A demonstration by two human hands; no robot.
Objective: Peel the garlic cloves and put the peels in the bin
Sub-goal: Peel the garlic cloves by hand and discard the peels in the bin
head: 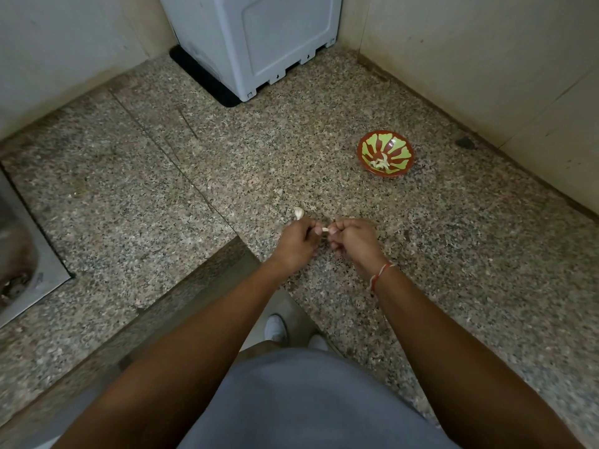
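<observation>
Over the speckled granite counter (162,205), my left hand (296,243) and my right hand (355,241) are close together with fingers curled. Between their fingertips they pinch a small pale garlic clove (325,229). Another white garlic piece (298,213) lies on the counter just beyond my left hand. A red and green patterned bowl (385,154) stands further back on the right, holding a few pale garlic cloves (380,163). No bin is in view.
A grey-white appliance (256,40) on a black mat stands at the back corner. A steel sink (19,254) is at the left edge. Tiled walls close the counter at the back and right. The counter's front edge steps inward near my body.
</observation>
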